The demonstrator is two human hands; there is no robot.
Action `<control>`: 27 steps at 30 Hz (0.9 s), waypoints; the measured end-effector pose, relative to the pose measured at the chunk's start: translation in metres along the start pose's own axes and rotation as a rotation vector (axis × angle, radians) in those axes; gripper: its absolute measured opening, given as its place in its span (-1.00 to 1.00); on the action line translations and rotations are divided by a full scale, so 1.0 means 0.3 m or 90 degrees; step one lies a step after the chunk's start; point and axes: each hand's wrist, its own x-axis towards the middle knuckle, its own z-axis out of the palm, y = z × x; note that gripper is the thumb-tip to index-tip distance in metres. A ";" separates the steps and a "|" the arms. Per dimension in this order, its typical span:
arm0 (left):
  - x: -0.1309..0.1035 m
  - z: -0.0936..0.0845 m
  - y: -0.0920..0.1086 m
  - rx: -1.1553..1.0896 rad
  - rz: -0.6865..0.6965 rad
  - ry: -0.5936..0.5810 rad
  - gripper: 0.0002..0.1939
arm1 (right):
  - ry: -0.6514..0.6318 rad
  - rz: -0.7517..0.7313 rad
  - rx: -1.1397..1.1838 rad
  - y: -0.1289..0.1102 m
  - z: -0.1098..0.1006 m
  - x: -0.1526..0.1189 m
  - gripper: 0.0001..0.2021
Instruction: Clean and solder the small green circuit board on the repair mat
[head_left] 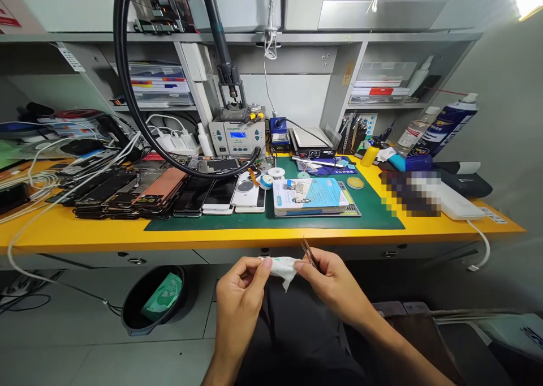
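Above my lap, in front of the bench edge, my left hand (pixel 244 290) pinches one end of a crumpled white tissue (pixel 283 267). My right hand (pixel 324 275) grips the tissue's other end between thumb and finger. A pair of dark tweezers (pixel 311 254) also sits in that right hand, points upward and away from me. Some faint green marks show on the tissue, and a loose corner hangs down between the hands. Whether anything is wrapped inside it I cannot tell.
A yellow bench (pixel 297 238) carries a green mat (pixel 373 216), stacks of phone parts (pixel 106 193), several phones (pixel 219 194) and a blue-and-white box (pixel 311 196). Behind stands a soldering station (pixel 238 138) under a black hose (pixel 123 63). A black bin (pixel 131 312) is on the floor at left.
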 end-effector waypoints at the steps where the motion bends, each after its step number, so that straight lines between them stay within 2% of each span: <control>1: 0.002 -0.003 0.000 -0.015 -0.010 -0.003 -0.76 | 0.000 -0.002 0.005 0.007 0.010 -0.006 -0.57; 6: 0.005 -0.026 0.002 -0.104 -0.075 -0.059 -0.72 | -0.047 0.017 0.050 0.040 0.041 -0.045 -0.52; 9: -0.010 -0.032 -0.001 -0.147 -0.066 -0.089 -0.75 | -0.081 0.045 0.079 0.057 0.052 -0.059 -0.46; 13: -0.043 -0.023 -0.019 -0.190 -0.032 -0.123 -0.78 | -0.110 0.052 0.096 0.058 0.075 -0.066 -0.49; 23: -0.053 0.008 -0.088 -0.253 -0.058 -0.108 -0.78 | -0.098 0.007 0.074 0.028 0.112 -0.070 -0.56; 27: -0.040 -0.007 -0.100 -0.243 -0.066 -0.142 -0.82 | -0.142 0.058 0.113 0.033 0.105 -0.066 -0.53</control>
